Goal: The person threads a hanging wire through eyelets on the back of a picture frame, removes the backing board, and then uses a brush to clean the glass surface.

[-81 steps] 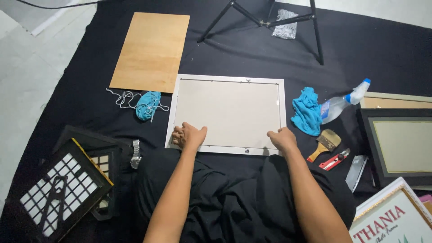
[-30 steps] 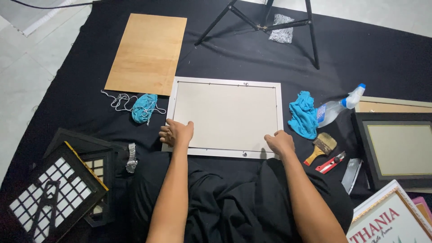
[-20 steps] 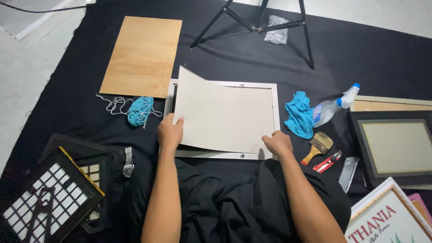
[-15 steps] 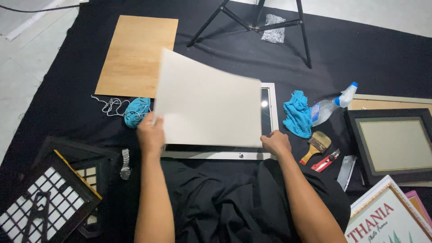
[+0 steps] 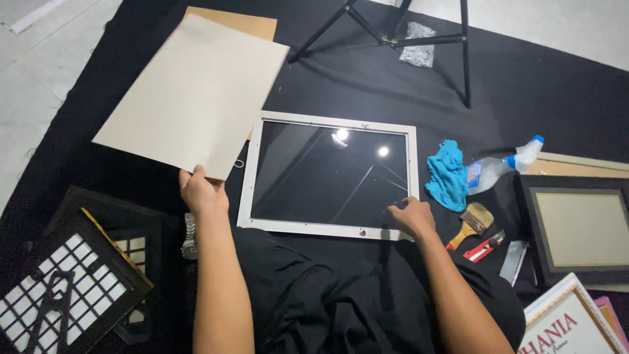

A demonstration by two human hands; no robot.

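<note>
A white picture frame [image 5: 254,164] lies face down on the black cloth in front of me, its glass reflecting ceiling lights. My left hand [image 5: 202,191] grips the near corner of a beige backing sheet [image 5: 193,95], held lifted and swung out to the left of the frame. My right hand [image 5: 411,216] rests with bent fingers on the frame's lower right corner. A brown board [image 5: 252,25] lies beyond the sheet, mostly hidden by it.
Right of the frame lie a blue rag [image 5: 447,174], a spray bottle [image 5: 501,167], a paintbrush [image 5: 470,221], a red cutter [image 5: 483,246] and a dark frame [image 5: 576,229]. A black lattice frame [image 5: 65,282] and a wristwatch [image 5: 189,237] lie left. Tripod legs [image 5: 419,40] stand behind.
My left hand has lifted the beige sheet out of the frame and carried it up and left, uncovering the glass. My right hand has stayed on the frame's corner.
</note>
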